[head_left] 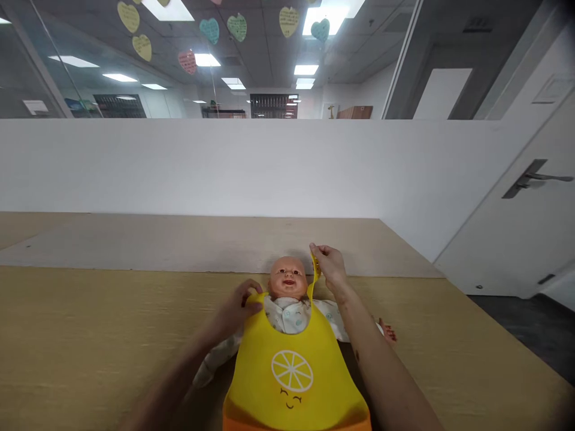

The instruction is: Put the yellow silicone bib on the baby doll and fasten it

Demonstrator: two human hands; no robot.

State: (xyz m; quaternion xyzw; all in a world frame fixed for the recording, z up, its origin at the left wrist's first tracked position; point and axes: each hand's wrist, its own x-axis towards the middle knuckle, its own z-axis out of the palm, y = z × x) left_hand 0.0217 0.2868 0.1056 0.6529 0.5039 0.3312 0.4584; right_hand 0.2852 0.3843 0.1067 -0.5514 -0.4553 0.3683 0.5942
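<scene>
Right hand pinching the narrow strap of a yellow bib just beside a baby doll's head, left hand curled around the bib's other strap at the neck, bib lying across the doll's chest, doll on its back on the desk

Between the left hand and the right hand: a baby doll's head is interposed. Below both hands: passage is obstructed by a yellow silicone bib and the doll's cloth-suited body. Left of the left hand: passage is afforded over a tan wooden tabletop. Right of the right hand: passage is afforded as far as the doll's outstretched hand. Ahead of both hands: a raised pale board is met, then a white wall.
</scene>
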